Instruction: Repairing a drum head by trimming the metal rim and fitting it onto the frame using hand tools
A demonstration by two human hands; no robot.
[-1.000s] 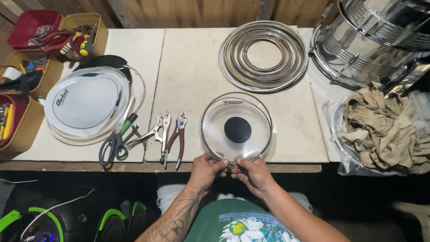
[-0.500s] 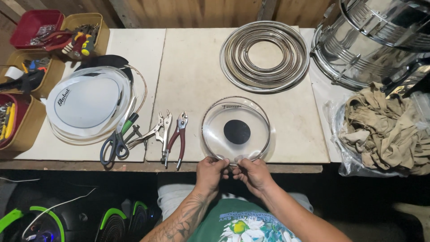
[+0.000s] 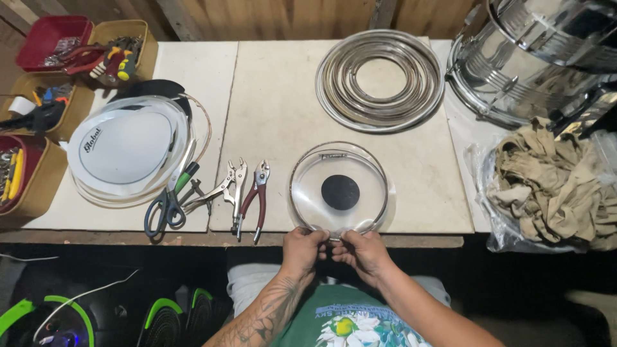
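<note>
The clear drumhead point(image 3: 339, 189) with its black centre dot lies flat at the bench's point(image 3: 276, 96) near edge, lower centre of the frame. Left hand point(image 3: 303, 247) and right hand point(image 3: 362, 252) both pinch its near rim, fingers closed on it. Pliers point(image 3: 254, 199) and scissors point(image 3: 168, 202) lie just left; steel hoops point(image 3: 379, 80) sit above.

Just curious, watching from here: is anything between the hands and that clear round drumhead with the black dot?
Nothing visible. Both the left hand and right hand already pinch the near rim of the clear round drumhead with the black centre dot.
</note>
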